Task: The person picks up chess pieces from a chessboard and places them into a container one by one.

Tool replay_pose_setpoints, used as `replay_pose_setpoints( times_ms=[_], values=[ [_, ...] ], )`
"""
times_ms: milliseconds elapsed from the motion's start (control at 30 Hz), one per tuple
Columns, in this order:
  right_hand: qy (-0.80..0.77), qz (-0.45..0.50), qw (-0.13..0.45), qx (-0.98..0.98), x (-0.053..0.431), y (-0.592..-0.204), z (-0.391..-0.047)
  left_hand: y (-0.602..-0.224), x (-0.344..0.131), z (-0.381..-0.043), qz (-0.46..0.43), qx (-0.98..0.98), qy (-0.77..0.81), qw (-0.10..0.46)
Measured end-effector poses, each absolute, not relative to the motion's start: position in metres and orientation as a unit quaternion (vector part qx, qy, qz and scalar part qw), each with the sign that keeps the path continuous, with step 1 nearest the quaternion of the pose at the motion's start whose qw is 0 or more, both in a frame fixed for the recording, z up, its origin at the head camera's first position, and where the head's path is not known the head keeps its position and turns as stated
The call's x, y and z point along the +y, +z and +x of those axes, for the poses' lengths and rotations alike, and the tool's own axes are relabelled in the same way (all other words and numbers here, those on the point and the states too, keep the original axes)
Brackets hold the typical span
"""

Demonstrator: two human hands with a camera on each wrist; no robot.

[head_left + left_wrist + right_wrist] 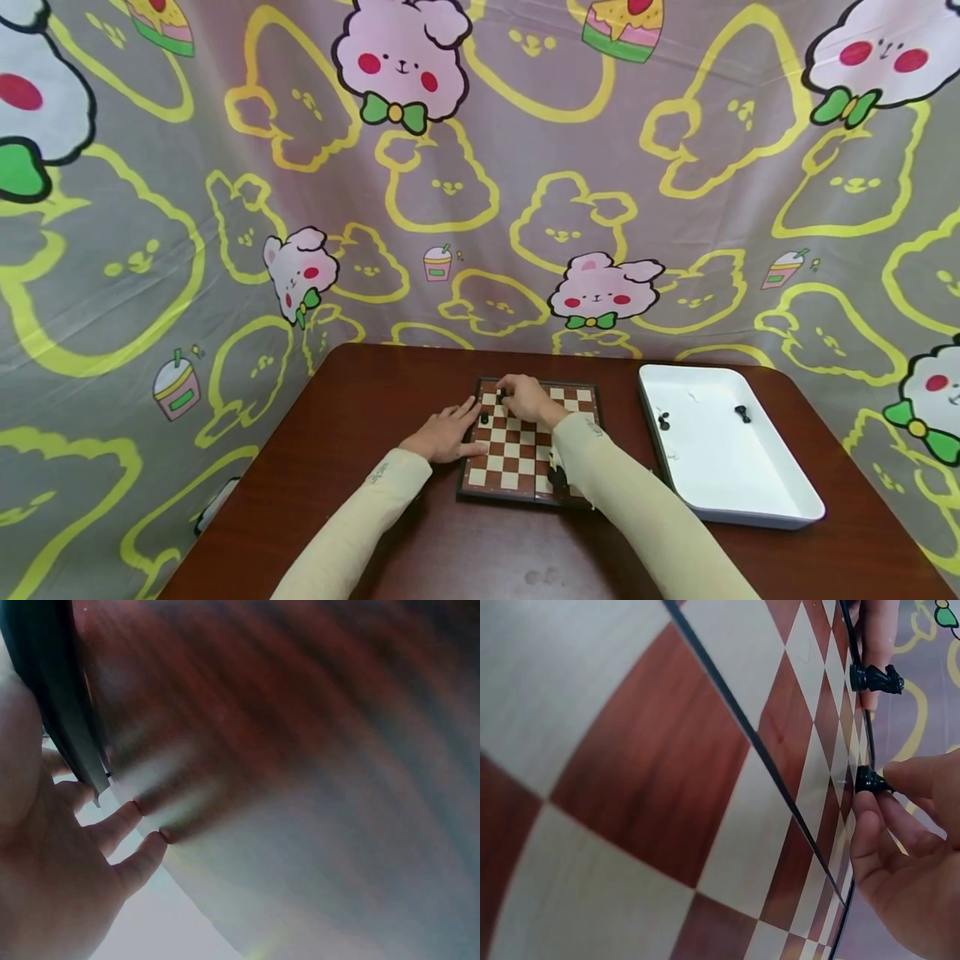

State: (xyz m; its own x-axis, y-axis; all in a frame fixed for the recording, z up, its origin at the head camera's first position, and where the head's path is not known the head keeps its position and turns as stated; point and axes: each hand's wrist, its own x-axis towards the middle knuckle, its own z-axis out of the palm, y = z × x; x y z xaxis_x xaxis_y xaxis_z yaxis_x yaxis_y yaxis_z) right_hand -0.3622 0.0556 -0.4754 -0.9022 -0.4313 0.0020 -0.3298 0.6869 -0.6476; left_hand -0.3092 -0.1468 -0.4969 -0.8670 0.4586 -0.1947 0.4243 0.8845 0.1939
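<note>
A brown and cream chessboard (495, 462) with a dark rim lies on the table. My right hand (528, 402) is over its far left part. In the right wrist view its thumb and fingers pinch a small black chess piece (868, 780), its base close to the squares; its top is hidden by the fingers. A black knight (877, 679) stands upright on the board nearby, close to the left edge. My left hand (444, 435) rests at the board's left edge, thumb over the squares. In the left wrist view its spread fingers (142, 862) reach down to the tabletop beside the rim.
A white tray (738, 458) stands right of the board, holding several black pieces (742, 413). More black chess pieces (557, 477) are at the board's near right, partly hidden by the right sleeve (600, 458). A patterned cloth (465, 250) hangs behind the brown table (360, 392).
</note>
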Motion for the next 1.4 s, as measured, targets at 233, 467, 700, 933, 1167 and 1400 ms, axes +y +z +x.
replay_pose_setpoints(
  times_ms=[233, 467, 700, 933, 1167, 1400],
  values=[
    [-0.332, -0.202, 0.059, 0.919, 0.064, -0.478, -0.365, -0.497, -0.142, -0.31, 0.232, 0.963, 0.073, 0.12],
    [-0.351, -0.19, 0.067, 0.915, 0.077, -0.474, -0.363, -0.495, -0.14, -0.31, 0.229, 0.963, 0.076, 0.118],
    [-0.37, -0.204, 0.056, 0.904, 0.097, -0.46, -0.349, -0.491, -0.144, -0.311, 0.229, 0.963, 0.084, 0.118],
    [-0.35, -0.225, 0.05, 0.908, 0.121, -0.437, -0.325, -0.494, -0.151, -0.31, 0.233, 0.961, 0.093, 0.117],
    [-0.34, -0.243, 0.029, 0.908, 0.163, -0.418, -0.305, -0.496, -0.149, -0.309, 0.232, 0.961, 0.095, 0.119],
    [-0.327, -0.217, -0.003, 0.92, 0.207, -0.411, -0.296, -0.496, -0.15, -0.309, 0.239, 0.958, 0.098, 0.123]
  ],
)
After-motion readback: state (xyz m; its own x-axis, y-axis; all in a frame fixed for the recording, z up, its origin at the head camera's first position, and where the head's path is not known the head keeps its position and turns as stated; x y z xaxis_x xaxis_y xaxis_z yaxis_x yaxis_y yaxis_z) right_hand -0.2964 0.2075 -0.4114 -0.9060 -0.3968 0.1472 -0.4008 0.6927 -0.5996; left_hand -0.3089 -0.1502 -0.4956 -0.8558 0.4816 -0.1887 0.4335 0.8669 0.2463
